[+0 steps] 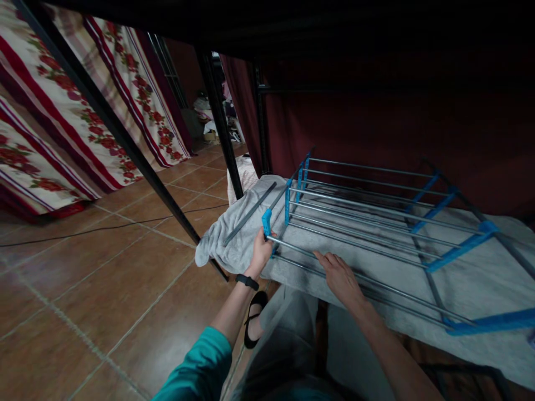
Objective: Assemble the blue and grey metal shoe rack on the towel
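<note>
While the left hand [261, 253] grips a blue plastic corner joint [266, 220] of the clothes drying rack [457, 252], the right hand [337, 274] lies over a metal rod [397, 291] — finger closure unclear.

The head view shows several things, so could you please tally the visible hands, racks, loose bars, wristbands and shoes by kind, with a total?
Left hand and right hand: 2
Rack: 1
Loose bar: 1
Wristband: 1
Shoe: 1
Total: 6
</note>
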{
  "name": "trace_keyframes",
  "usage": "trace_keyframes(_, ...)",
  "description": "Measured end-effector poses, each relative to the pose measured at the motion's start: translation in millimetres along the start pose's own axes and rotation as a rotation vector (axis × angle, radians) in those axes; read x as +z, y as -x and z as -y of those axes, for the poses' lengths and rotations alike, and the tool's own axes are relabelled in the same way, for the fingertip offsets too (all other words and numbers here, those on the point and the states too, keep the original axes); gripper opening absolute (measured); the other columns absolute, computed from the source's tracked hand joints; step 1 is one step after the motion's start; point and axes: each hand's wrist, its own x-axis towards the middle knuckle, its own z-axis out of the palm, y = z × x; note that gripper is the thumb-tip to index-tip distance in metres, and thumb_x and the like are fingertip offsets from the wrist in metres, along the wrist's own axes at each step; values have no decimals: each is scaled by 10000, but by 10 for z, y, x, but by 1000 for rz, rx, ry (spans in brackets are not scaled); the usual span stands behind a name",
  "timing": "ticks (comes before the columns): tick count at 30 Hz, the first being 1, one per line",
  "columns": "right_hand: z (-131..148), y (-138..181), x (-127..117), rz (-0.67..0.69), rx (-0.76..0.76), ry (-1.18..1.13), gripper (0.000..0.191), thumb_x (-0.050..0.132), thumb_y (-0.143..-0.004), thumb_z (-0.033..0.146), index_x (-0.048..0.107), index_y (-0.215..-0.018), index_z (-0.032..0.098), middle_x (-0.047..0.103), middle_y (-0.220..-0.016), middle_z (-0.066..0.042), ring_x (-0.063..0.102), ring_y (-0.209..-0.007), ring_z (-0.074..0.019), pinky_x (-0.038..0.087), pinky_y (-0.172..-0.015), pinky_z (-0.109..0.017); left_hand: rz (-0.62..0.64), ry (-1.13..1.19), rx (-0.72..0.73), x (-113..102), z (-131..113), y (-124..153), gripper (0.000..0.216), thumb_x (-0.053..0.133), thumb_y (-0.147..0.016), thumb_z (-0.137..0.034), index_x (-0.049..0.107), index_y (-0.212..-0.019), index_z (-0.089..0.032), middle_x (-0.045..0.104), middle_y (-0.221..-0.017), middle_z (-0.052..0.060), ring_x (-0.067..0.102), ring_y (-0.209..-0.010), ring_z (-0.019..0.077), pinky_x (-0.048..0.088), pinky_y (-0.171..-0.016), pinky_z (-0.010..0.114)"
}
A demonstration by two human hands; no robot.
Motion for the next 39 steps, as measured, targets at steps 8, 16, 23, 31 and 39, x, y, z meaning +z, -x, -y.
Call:
trace_keyframes(8, -29, -12, 13, -14, -6, -2, 630, 346, -868, -5, 528, -1412, 254, 665, -1039, -63, 602, -962, -212, 452, -929, -348, 73, 71, -48, -43, 35, -40, 178, 639, -613, -95, 619, -738, -220, 600, -711, -22, 539, -690, 153, 429, -701, 266)
trace_keyframes(16, -26, -27, 7, 15, 7, 5, 608, 341, -876, -3, 544, -1403, 221, 670, -1053, -77, 603, -972, -216, 454, -926, -346, 101, 102, -112, -56, 67, -74, 199, 593, -560, -62, 621, -693, -208, 567, -685, -27, 496, -658, 133, 394, -700, 256)
trace_keyframes(23, -36, -41, 61, 81, 20, 29, 612, 347, -881, -5, 527, -1418, 227, 666, -1064, -68, 599, -973, -197, 443, -937, -325, 152, -18, -88, -95, 60, -52, 229, 557, -566, -128, 611, -778, -196, 606, -759, -16, 546, -756, 154, 425, -775, 276)
trace_keyframes(31, -58, -17, 147, 135, 37, 42, 622, 344, -880, -8, 520, -1432, 219, 656, -1098, -74, 595, -1010, -203, 427, -961, -324, 259, -131, -99, -181, 118, -53, 268, 528, -582, -124, 619, -824, -195, 672, -816, 13, 608, -827, 186, 467, -810, 302)
trace_keyframes(39, -68, -20, 194, 188, 57, 53, 614, 332, -897, 11, 506, -1446, 224, 656, -1121, -83, 594, -1028, -206, 429, -951, -326, 284, -223, -85, -233, 310, -52, 323, 521, -577, -69, 617, -864, -182, 673, -819, 11, 615, -826, 182, 480, -769, 300)
